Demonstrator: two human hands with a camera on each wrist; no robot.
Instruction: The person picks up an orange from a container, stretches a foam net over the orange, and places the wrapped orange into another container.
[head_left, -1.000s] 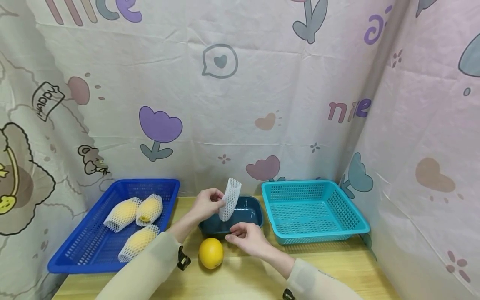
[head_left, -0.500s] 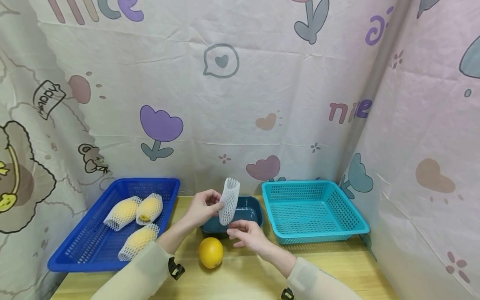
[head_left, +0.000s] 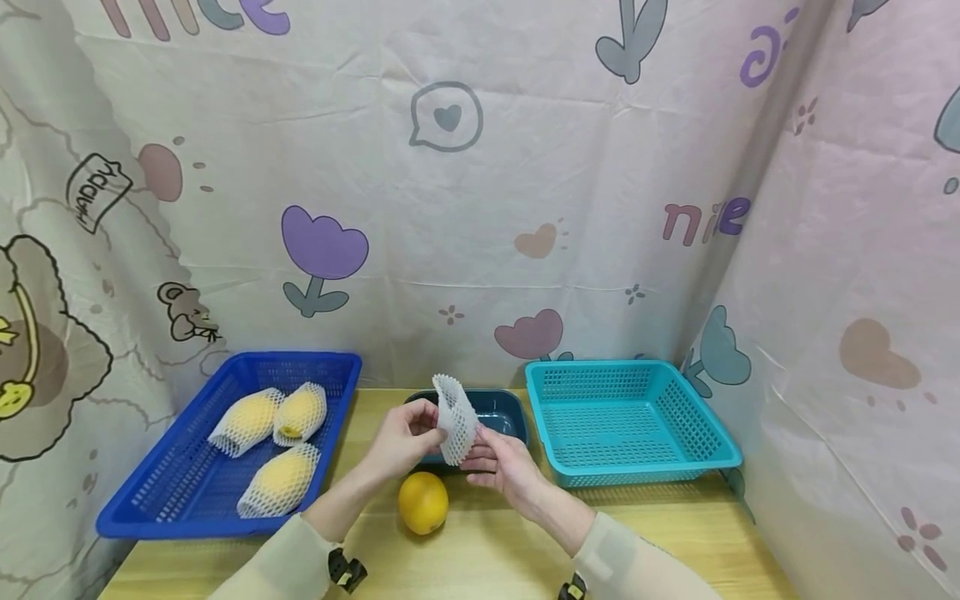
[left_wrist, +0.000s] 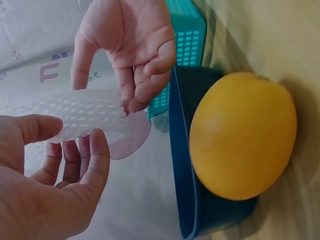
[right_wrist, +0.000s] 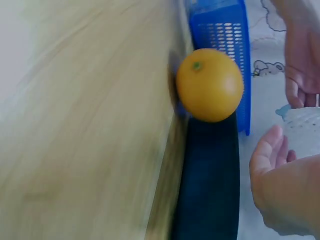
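A white foam net sleeve (head_left: 456, 421) is held up over the dark blue-green dish (head_left: 498, 408). My left hand (head_left: 405, 437) pinches its left side between thumb and fingers. My right hand (head_left: 506, 467) has thumb and fingertips at the sleeve's right edge and appears to grip it there. In the left wrist view, the sleeve (left_wrist: 85, 112) spans the space between both hands, nothing visible inside it. A bare orange (head_left: 423, 503) sits on the table just in front of the dish, below the hands.
At left, a blue basket (head_left: 172, 527) contains several yellow fruits in foam nets (head_left: 281, 482), lying on their sides. To the right stands a turquoise basket (head_left: 600, 417) with nothing in it. A printed curtain (head_left: 450, 208) hangs behind the wooden table (head_left: 480, 558).
My right hand has risen to meet the sleeve, turning with its palm more upward. The sleeve has tilted and bent, its top leaning left. The orange has stayed put.
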